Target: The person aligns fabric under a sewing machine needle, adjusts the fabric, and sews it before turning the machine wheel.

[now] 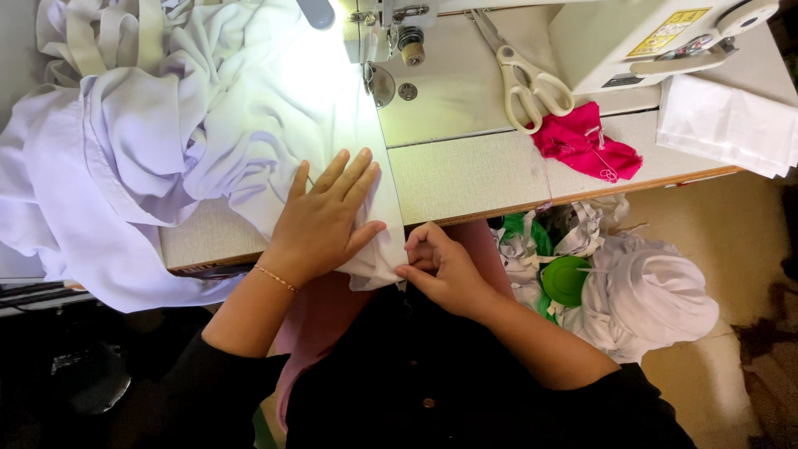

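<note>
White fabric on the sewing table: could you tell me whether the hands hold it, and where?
The right hand pinches the white fabric at its near edge; the left hand presses it flat.

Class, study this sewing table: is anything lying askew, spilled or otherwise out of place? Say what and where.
Little stands out. The scissors rest on the sewing machine bed beside a crumpled pink scrap. White fabric spills off the table's left edge. The left hand presses it flat; the right hand pinches its edge.

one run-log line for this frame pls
left hand: flat on white fabric | right hand: pinching fabric edge at table edge | sewing machine: behind fabric | scissors, pink cloth: right, untouched
</note>
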